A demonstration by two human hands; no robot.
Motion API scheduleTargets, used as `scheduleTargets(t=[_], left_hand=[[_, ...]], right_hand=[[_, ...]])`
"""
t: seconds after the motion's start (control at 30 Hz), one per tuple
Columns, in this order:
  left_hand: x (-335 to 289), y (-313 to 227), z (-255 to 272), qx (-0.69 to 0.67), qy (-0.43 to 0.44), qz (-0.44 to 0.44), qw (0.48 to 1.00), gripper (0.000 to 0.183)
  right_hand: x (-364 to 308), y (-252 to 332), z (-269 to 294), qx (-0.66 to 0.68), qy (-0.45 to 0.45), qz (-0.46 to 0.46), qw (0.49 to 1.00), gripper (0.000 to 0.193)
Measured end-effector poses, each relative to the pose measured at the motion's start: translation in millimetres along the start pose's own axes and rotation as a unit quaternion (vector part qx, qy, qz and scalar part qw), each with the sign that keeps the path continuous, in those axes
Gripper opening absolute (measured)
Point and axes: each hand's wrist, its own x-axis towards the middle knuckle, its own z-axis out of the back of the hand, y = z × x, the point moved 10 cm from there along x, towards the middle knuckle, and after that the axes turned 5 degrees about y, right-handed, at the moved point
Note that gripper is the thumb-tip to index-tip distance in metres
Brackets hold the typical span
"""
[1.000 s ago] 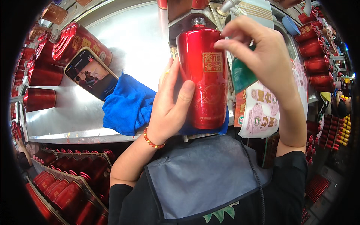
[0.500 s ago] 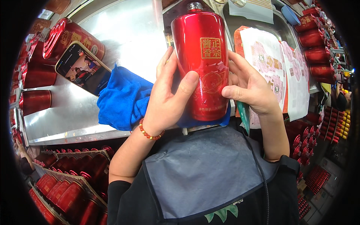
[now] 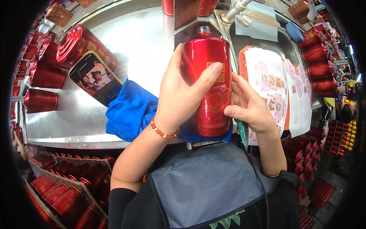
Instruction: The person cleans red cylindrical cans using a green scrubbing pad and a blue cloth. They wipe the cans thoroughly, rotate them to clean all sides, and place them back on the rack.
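The red bottle (image 3: 209,97) is between the two hands, with its neck pointing away from the person and its base over the blue cloth (image 3: 129,110); whether it lies flat or tilted, I cannot tell. The left fingers (image 3: 176,59) are grasping its left side, and the left thumb lies across its front. The right fingers (image 3: 244,87) hold it from the right side, lower down; a green flat tool (image 3: 242,131) hangs just below them, seemingly held in the same hand.

The gold square label (image 3: 221,78) is already on the front, partly hidden under the left thumb. The clear neck (image 3: 204,29), beyond the fingers, carries no cap. On the printed sheets (image 3: 263,61), to the right of the right fingers, some parts are printed and others blank. I judge that the bottle is only partly finished.

The surface (image 3: 76,128) is of shiny metal. Left of the left fingers, a phone (image 3: 91,80) is propped near a second red bottle (image 3: 72,42). Beyond the right fingers are a tap (image 3: 238,11) and a blue bowl (image 3: 294,31). Farther out on both sides, many more bottles (image 3: 41,101) are seen.
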Motion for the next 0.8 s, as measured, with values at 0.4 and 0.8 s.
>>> scheduleTargets(t=[0.4,0.8], left_hand=[[-10,1,2,-0.009,0.03,0.031,0.999,0.061],[-42,14,0,0.004,0.084,0.046,0.995,0.075]], right_hand=[[0,-4,7,0.028,0.013,-0.018,0.999,0.091],[3,-8,7,-0.014,0.017,-0.02,1.0,0.095]])
